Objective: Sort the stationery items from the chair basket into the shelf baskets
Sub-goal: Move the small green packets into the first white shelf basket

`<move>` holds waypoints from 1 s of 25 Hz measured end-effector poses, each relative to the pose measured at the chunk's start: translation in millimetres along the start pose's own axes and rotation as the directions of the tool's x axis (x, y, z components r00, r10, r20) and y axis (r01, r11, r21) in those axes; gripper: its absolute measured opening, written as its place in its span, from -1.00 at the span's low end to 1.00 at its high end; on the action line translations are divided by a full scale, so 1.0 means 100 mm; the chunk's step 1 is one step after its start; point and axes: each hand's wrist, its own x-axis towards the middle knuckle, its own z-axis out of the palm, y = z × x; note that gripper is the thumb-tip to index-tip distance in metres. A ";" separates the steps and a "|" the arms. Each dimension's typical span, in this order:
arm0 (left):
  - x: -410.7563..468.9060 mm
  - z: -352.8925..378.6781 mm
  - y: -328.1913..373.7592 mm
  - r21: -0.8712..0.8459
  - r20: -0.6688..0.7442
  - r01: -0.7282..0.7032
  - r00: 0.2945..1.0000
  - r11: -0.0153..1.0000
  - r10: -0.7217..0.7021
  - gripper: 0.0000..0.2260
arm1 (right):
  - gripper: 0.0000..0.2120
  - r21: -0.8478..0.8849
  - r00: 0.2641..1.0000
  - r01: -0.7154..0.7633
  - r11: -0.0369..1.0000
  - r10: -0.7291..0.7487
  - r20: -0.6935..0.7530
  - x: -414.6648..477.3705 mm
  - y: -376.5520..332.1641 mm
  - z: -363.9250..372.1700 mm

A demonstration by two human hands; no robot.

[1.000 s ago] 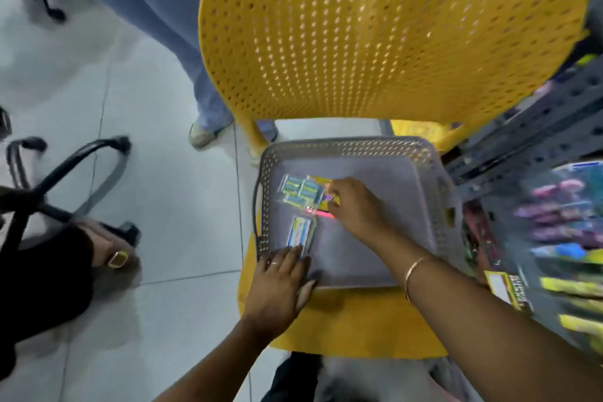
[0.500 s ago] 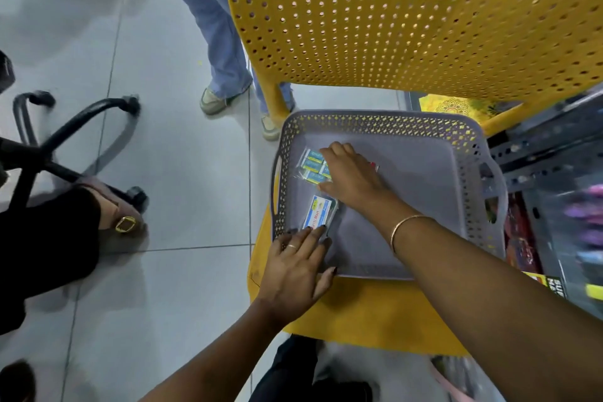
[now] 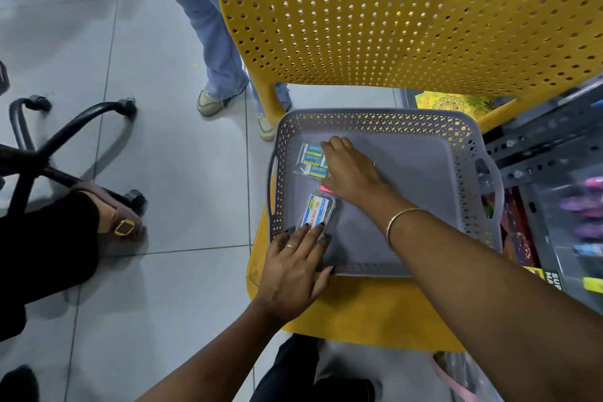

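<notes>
Inside basket, flat left grip touches clip box.

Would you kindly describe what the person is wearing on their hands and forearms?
Both forearms are bare, with no sleeves in view. The left hand has a ring and dark nail polish. The right hand also has a ring, with a thin gold bangle at the wrist.

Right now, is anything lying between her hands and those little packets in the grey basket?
Nothing visible: the left hand already touches the clip box, and the right hand rests on the eraser packet.
</notes>
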 end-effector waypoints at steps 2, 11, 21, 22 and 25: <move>0.00 -0.01 0.00 -0.008 0.005 0.006 1.000 1.000 -0.006 -0.55 | -0.43 0.031 0.998 -0.049 0.998 0.049 -0.028 -0.04 0.02 -0.02; 0.03 -0.20 0.04 -0.023 0.137 0.060 0.989 0.998 -0.056 -0.42 | -0.37 0.160 0.961 -0.138 0.977 0.171 -0.217 -0.54 0.22 -0.66; 0.96 -1.92 1.09 -0.141 -0.161 -0.257 0.959 0.956 0.234 -0.39 | -0.44 0.269 0.777 -0.277 0.923 0.380 -0.503 -2.17 0.24 -3.21; 1.05 -2.13 1.28 -0.139 -0.202 -0.343 0.928 0.929 0.312 -0.40 | -0.45 0.282 0.753 -0.290 0.915 0.400 -0.523 -2.41 0.24 -3.46; 1.23 -2.68 1.83 -0.123 -0.332 -0.520 0.824 0.845 0.459 -0.39 | -0.48 0.322 0.685 -0.339 0.884 0.467 -0.559 -3.09 0.24 -4.07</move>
